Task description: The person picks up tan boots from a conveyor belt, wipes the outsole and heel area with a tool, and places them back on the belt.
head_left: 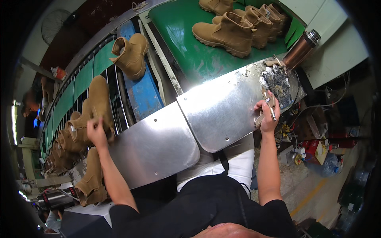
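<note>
My left hand (97,133) is at the left, its fingers curled against a tan ankle boot (99,93) that stretches up beyond it. The hand is slightly blurred, and it covers part of the boot. A second tan boot (92,178) lies beside my left forearm. At the right, my right hand (268,115) is closed around a small metal hand tool with a silvery end (272,114); its kind is not clear. That hand is over the edge of the metal worktop (222,107), close to a dark, crusted patch (279,87).
Several tan boots (63,142) stand along the wire rack (73,89) at the left. One boot (133,55) rests on a blue board (139,89). More boots (228,33) stand on the green surface (170,27). A brown flask (300,49) stands at the worktop's far right corner.
</note>
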Available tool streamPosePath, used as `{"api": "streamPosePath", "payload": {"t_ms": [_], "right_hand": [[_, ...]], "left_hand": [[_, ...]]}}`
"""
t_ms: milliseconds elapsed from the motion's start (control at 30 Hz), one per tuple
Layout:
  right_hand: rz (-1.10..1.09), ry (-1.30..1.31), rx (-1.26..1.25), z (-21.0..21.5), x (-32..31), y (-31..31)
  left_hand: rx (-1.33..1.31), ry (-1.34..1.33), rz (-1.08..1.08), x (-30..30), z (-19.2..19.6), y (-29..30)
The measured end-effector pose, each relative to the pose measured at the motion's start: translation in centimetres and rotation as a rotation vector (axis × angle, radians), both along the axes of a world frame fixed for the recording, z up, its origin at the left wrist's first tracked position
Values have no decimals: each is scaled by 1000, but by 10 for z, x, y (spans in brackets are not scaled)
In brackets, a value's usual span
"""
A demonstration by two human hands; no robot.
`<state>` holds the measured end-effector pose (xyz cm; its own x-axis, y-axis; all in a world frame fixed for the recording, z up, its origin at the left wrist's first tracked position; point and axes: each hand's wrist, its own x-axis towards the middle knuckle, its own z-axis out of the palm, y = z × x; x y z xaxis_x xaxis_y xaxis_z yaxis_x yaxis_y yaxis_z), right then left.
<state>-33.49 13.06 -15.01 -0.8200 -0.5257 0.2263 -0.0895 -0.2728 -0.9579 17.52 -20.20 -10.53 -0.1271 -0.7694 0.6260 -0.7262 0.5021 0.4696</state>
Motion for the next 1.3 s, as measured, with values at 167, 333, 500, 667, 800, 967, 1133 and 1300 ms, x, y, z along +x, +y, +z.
{"api": "streamPosePath", "payload": {"t_ms": [167,333,500,667,800,967,1133,1300], "right_hand": [[4,-2,0,4,7,1],[16,-6,-5,-5,4,7],[39,-4,-52,-3,8,7],[52,-21,-65,-6,5,4],[4,-26,-69,-3,8,7],[-256,-136,-204,-7,5,-6],[-105,-373,-24,12,25,4],[475,-19,-9,53,114,16]], "left_hand": [[37,89,-288,7,26,116],[582,-710,-622,-41,81,176],[-29,-577,-793,-122,98,191],[100,-1008,-785,-182,67,168],[-82,-722,-789,-162,76,163],[-96,73,-719,-112,140,176],[169,413,-742,-96,133,157],[265,428,-819,-125,125,137]]}}
